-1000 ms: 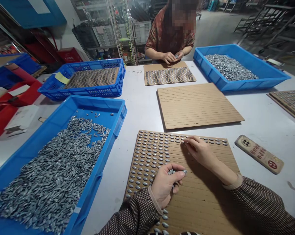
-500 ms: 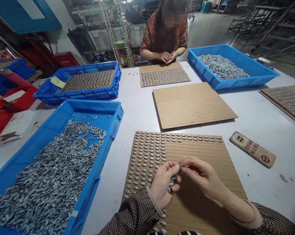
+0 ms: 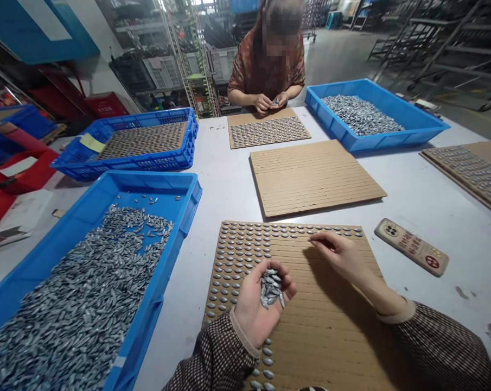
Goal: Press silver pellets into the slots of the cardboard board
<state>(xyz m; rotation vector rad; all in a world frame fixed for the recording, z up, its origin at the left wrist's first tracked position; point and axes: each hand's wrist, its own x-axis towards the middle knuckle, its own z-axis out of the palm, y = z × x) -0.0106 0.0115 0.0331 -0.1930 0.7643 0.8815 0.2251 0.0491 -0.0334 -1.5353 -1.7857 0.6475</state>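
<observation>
My left hand [image 3: 256,307] is cupped, palm up, around a small heap of shiny grey spindle-shaped metal pieces [image 3: 271,287]. It hovers over the left part of a slit cardboard sheet [image 3: 310,336]. Near the sheet's upper rows, my right hand [image 3: 340,258] has thumb and finger pinched together on a grey metal piece, mostly hidden by the fingertips. They are just right of the last piece in the second row. Rows of such pieces [image 3: 239,255] sit in the slits along the left side and top edge.
Left stands a blue tray [image 3: 190,209] of loose pieces; behind it, a blue basket [image 3: 143,160] holds a filled sheet. A bare cardboard stack [image 3: 314,176] lies ahead, a phone-shaped case [image 3: 412,247] at right. Across the table, a person [image 3: 267,76] handles pieces beside another blue tray [image 3: 408,138].
My right hand has moved away from my left, up and right to the sheet's upper rows. My left hand has turned palm up and opened somewhat, showing the pieces in it.
</observation>
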